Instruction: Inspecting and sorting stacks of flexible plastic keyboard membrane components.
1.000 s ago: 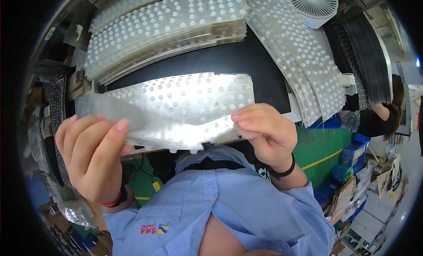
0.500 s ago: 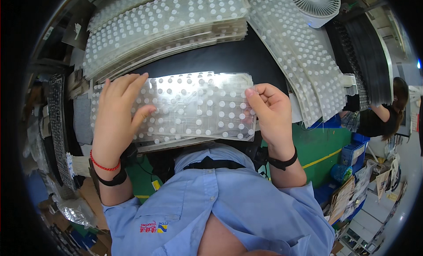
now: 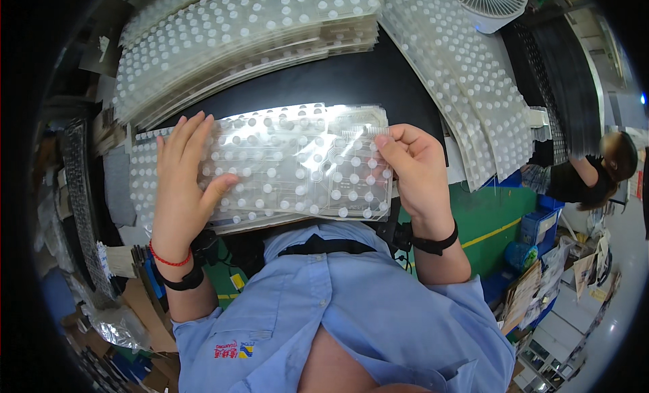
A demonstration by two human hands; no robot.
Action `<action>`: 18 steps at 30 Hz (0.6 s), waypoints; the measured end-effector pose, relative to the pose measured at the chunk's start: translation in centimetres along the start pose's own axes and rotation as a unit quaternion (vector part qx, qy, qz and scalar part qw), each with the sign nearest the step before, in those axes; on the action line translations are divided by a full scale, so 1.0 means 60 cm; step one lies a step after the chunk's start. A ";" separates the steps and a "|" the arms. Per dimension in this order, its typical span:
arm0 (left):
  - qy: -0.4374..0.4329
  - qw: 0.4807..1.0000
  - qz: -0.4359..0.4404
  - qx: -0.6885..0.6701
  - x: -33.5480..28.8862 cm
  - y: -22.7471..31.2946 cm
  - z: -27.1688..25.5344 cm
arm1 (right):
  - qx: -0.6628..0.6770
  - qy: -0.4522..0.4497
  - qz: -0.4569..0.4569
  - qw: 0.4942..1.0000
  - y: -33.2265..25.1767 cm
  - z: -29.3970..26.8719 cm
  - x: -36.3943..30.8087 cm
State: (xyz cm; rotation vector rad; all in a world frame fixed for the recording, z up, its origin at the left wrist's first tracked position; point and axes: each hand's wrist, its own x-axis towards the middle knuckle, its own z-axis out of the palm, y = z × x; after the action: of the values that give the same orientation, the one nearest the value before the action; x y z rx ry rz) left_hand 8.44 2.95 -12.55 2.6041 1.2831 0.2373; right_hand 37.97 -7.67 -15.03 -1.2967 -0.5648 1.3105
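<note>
A clear keyboard membrane sheet (image 3: 284, 164) with white round dots and fine printed lines lies in front of me, on top of other similar sheets. My left hand (image 3: 184, 176) rests on its left part, fingers stretched and thumb spread. At the sheet's right edge, my right hand (image 3: 414, 164) pinches it between thumb and curled fingers. Glare whitens part of the sheet's upper middle. More dotted sheet (image 3: 143, 171) shows to the left of my left hand.
A tall stack of dotted sheets (image 3: 250, 28) stands at the back on a black work surface (image 3: 399, 75). More dotted sheets (image 3: 466, 95) lie to the right, near a white fan (image 3: 492, 2). Dark keyboard-like panels (image 3: 84, 197) stand at far left. Another person (image 3: 588, 176) is at right.
My left hand has shifted slightly, with its fingers still spread on the sheet. The right hand keeps its pinch on the edge. The whole view has turned a little.
</note>
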 end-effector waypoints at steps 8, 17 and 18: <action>0.051 0.998 0.000 -0.046 0.000 0.003 0.001 | 0.015 -0.001 -0.013 1.000 0.003 0.011 -0.011; 0.224 0.974 0.040 0.019 -0.020 0.016 -0.013 | -0.051 0.014 -0.165 0.985 -0.050 -0.060 -0.069; 0.264 0.962 0.070 0.001 -0.026 0.015 -0.016 | -0.042 0.032 -0.210 0.976 -0.055 -0.091 -0.069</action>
State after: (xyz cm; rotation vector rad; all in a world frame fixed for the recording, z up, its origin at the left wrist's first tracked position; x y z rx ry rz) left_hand 7.92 1.28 -11.46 2.7359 1.2306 1.0121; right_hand 42.98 -12.59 -12.15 -1.2020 -0.8066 0.8986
